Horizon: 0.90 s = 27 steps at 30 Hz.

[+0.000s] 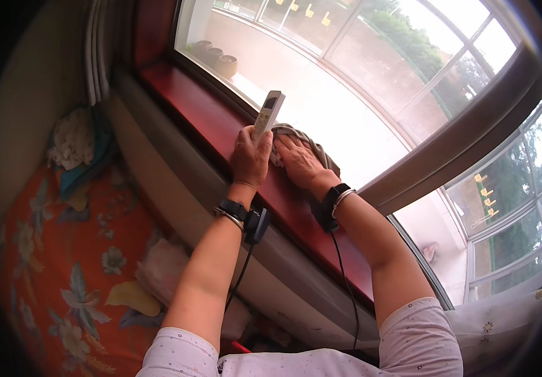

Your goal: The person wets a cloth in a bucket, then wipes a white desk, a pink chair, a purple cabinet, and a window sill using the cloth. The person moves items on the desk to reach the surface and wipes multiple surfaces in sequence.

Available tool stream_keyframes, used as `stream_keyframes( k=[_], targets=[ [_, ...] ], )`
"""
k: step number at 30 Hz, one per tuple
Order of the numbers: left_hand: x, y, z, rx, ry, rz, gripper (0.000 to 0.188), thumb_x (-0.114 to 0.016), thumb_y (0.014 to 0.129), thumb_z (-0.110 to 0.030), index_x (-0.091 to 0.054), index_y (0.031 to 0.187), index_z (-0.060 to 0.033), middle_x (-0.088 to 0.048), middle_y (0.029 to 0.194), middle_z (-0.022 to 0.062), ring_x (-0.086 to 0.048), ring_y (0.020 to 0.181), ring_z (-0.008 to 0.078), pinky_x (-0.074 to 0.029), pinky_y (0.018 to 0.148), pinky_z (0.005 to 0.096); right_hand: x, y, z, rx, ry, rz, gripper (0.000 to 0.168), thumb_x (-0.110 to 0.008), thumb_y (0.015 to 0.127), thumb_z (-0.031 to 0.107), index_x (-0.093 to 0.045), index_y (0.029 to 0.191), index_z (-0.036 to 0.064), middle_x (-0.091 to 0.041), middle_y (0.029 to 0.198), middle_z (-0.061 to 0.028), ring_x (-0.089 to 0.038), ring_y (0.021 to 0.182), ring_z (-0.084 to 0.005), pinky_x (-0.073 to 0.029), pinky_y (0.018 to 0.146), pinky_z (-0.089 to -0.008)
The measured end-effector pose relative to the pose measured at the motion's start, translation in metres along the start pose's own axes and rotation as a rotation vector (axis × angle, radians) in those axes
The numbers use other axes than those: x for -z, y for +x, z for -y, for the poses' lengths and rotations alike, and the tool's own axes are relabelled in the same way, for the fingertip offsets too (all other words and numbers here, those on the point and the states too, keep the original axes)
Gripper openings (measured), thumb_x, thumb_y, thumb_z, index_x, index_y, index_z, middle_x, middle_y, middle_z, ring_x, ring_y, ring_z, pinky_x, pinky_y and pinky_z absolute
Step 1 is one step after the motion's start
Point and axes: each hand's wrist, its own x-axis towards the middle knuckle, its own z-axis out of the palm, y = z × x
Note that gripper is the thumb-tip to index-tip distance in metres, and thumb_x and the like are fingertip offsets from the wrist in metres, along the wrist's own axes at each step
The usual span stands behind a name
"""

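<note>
My left hand (251, 158) grips a white remote control (267, 113) by its lower end, its small dark screen pointing up and away from me. Beside it, my right hand (299, 159) presses with outstretched fingers on a bunched grey-brown cloth (320, 151). The cloth lies at the window side of a dark red windowsill (205, 113), and part of it is hidden under the hand. Both wrists wear a black strap with a small device and a metal bangle; a thin cable hangs from each device.
A thick window frame post (450, 132) rises at the right. Behind the glass stand several round pots (226, 67). Left of the sill is an orange floral bedspread (78, 282) with a crumpled pale cloth (73, 139) at its far end. A sheer curtain (497, 325) hangs at lower right.
</note>
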Motion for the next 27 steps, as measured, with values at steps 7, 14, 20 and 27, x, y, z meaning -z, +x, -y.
stream_keyframes(
  k=[7,14,20,27],
  targets=[
    [0.000,0.001,0.001,-0.022,-0.041,0.020,0.045,-0.059,0.091,-0.038,-0.052,0.108,0.0027,-0.061,0.099,0.0216,-0.060,0.090,0.0353,-0.049,0.078,0.0410,-0.006,0.069,0.007,-0.078,0.254,0.095,0.050,-0.045,0.090,0.040,-0.049,0.131,0.012,-0.038,0.144,-0.0162,-0.026,0.139,-0.0297,-0.018,0.114,-0.0396],
    [-0.001,0.002,-0.002,0.070,-0.036,0.076,0.043,-0.057,0.093,-0.038,-0.053,0.107,0.0026,-0.062,0.095,0.0161,-0.059,0.084,0.0260,-0.048,0.077,0.0364,-0.026,0.025,0.004,-0.110,0.142,-0.116,0.042,-0.045,0.091,0.021,-0.046,0.130,0.005,-0.040,0.140,-0.0153,-0.032,0.135,-0.0317,-0.026,0.110,-0.0422],
    [0.003,0.005,0.018,0.054,0.034,0.045,0.045,-0.058,0.093,-0.041,-0.054,0.106,0.0017,-0.062,0.092,0.0127,-0.059,0.081,0.0225,-0.048,0.075,0.0343,-0.017,-0.055,0.013,-0.152,0.150,-0.137,0.043,-0.048,0.088,0.013,-0.046,0.129,0.002,-0.039,0.140,-0.0154,-0.034,0.134,-0.0323,-0.028,0.109,-0.0431],
    [0.000,0.011,0.024,-0.003,0.119,0.044,0.048,-0.058,0.091,-0.045,-0.055,0.104,0.0007,-0.063,0.088,0.0140,-0.059,0.079,0.0260,-0.048,0.073,0.0362,0.018,-0.173,0.026,-0.253,0.276,-0.048,0.040,-0.053,0.085,0.006,-0.046,0.125,0.004,-0.042,0.136,-0.0159,-0.039,0.128,-0.0343,-0.034,0.104,-0.0430]
  ],
)
